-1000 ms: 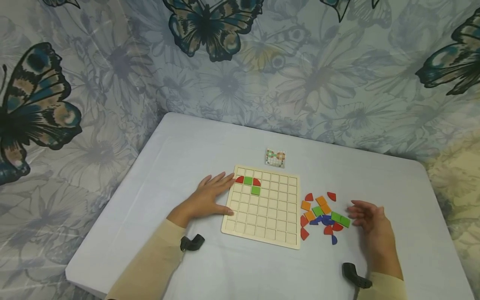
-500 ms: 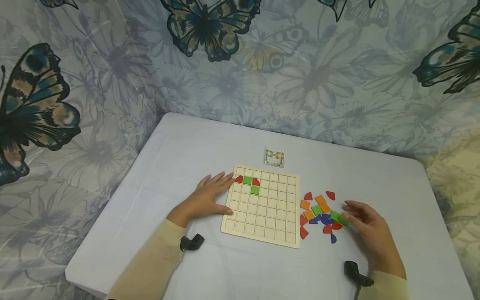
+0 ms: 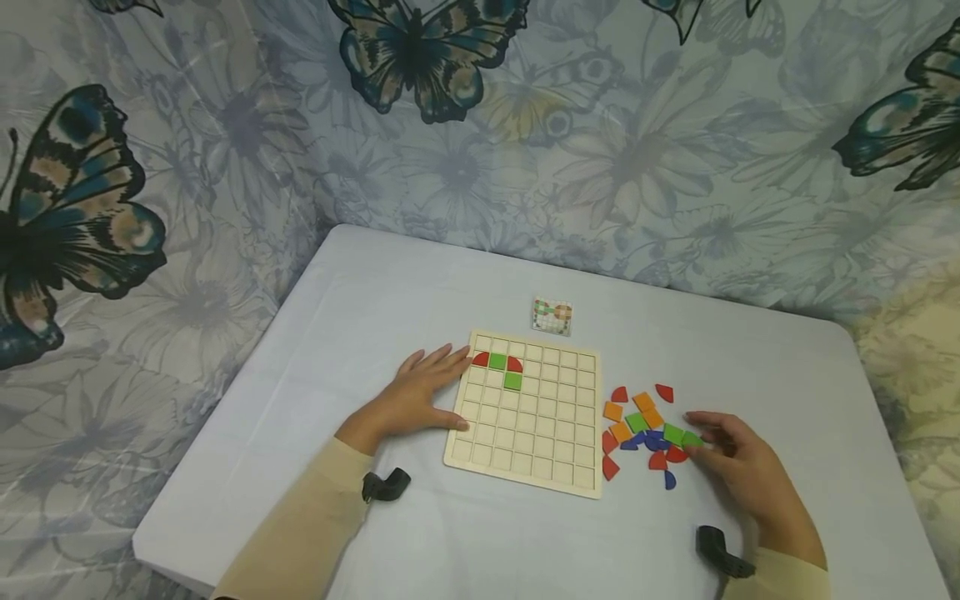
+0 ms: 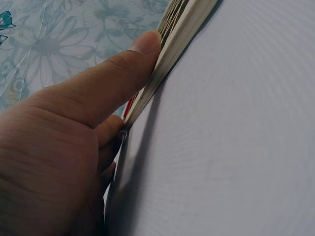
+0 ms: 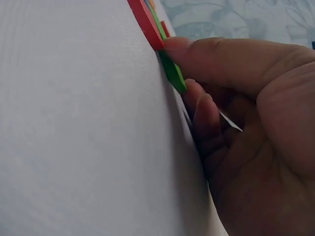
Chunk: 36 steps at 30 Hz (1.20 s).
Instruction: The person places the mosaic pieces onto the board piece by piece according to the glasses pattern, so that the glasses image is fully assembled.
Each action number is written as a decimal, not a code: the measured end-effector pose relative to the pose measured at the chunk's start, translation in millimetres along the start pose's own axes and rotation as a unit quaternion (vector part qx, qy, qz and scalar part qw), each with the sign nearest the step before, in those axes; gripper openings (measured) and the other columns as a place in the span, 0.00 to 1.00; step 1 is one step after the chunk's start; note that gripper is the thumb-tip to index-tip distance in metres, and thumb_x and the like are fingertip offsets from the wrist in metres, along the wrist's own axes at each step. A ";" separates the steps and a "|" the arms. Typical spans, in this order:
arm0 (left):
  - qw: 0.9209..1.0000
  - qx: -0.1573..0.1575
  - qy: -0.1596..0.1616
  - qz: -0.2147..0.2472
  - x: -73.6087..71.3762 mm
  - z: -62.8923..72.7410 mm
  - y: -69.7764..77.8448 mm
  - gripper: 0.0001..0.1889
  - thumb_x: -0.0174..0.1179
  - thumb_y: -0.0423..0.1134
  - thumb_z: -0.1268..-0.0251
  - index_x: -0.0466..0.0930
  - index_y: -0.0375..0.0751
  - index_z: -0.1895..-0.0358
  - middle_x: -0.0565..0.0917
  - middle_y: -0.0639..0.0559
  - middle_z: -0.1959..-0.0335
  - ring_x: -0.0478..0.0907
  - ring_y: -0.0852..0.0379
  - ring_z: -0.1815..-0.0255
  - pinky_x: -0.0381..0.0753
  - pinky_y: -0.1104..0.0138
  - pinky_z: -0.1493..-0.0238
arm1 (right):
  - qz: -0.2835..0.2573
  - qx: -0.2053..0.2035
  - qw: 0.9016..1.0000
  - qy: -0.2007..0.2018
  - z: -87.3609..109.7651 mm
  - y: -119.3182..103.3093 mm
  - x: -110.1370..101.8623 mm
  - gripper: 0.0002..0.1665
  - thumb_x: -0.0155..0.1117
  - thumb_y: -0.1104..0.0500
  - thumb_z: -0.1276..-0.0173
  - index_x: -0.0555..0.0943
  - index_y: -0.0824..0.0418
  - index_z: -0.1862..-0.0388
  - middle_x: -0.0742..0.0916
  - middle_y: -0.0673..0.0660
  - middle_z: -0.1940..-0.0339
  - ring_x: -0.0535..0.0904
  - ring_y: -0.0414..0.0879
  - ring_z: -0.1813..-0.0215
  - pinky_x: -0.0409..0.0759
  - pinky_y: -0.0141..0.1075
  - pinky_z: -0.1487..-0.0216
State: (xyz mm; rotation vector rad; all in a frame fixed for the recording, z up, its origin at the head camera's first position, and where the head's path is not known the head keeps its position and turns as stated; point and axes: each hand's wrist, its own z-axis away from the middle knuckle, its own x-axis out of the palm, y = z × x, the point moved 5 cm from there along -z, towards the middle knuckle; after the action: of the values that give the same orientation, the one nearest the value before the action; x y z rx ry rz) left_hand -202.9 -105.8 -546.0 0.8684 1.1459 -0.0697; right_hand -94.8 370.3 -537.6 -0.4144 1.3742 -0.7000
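My left hand [image 3: 411,403] lies spread at the left side of a pale wooden grid board [image 3: 546,423], thumb and fingertips touching its rim. In the left wrist view the thumb [image 4: 123,69] presses on the board's edge [image 4: 182,42]. Red quarter-circle and green square tiles [image 3: 512,381] sit in cells near the board's upper left. At the right end of the loose tiles, my right hand [image 3: 753,483] pinches a green square tile [image 5: 173,73] between thumb and fingers. Another green tile [image 3: 672,434] lies beside it, and a red tile [image 5: 146,22] is near the thumb.
Several orange [image 3: 643,402], red [image 3: 610,468] and blue [image 3: 670,480] tiles lie scattered right of the board. A small pattern card [image 3: 552,317] lies behind the board. The white-covered table [image 3: 390,283] meets a butterfly-print backdrop [image 3: 457,175].
My right hand has moved left to the green tile at the end of the loose tiles, and its thumb and fingers have closed on it. The left hand stays at the board.
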 end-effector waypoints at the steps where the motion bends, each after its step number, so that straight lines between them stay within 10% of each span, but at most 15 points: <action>1: 1.000 0.000 0.000 0.000 0.2 -0.4 0.2 0.61 0.74 0.70 0.38 0.52 0.49 0.10 0.47 0.61 0.10 0.35 0.55 0.10 0.30 0.47 0.15 | 0.005 0.000 1.000 -0.001 0.3 0.1 0.0 0.30 0.74 0.61 0.25 0.79 0.63 0.27 0.82 0.66 0.35 0.73 0.57 0.42 0.73 0.28 0.55; 18: 1.000 -0.001 -0.001 0.003 -0.9 -0.4 2.9 0.61 0.75 0.68 0.38 0.52 0.49 0.10 0.48 0.60 0.10 0.36 0.55 0.10 0.29 0.49 0.15 | 0.047 0.072 0.996 0.032 -4.3 10.0 -6.2 0.26 0.76 0.58 0.26 0.82 0.73 0.36 0.77 0.70 0.43 0.72 0.65 0.46 0.77 0.58 0.47; 28: 1.000 0.003 0.005 0.003 -0.7 -0.4 1.9 0.60 0.76 0.68 0.38 0.53 0.48 0.10 0.49 0.60 0.10 0.36 0.54 0.10 0.30 0.48 0.15 | 0.028 0.093 0.994 0.058 -2.4 8.5 -6.1 0.19 0.74 0.60 0.24 0.82 0.67 0.41 0.83 0.63 0.54 0.73 0.58 0.50 0.73 0.42 0.58; 36: 1.000 0.005 0.006 0.000 0.0 -0.5 1.2 0.60 0.76 0.68 0.38 0.53 0.48 0.10 0.49 0.60 0.10 0.36 0.55 0.10 0.30 0.47 0.15 | -0.004 0.107 0.989 0.100 0.2 7.3 -9.0 0.18 0.66 0.54 0.16 0.86 0.65 0.38 0.87 0.66 0.42 0.77 0.59 0.41 0.76 0.41 0.49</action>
State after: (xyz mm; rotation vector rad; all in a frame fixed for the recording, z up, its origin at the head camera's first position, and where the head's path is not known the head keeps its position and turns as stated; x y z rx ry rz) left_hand -202.8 -104.7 -545.5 0.8789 1.1574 -0.0699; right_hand -93.4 381.6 -535.6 -0.1836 1.4670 -0.9045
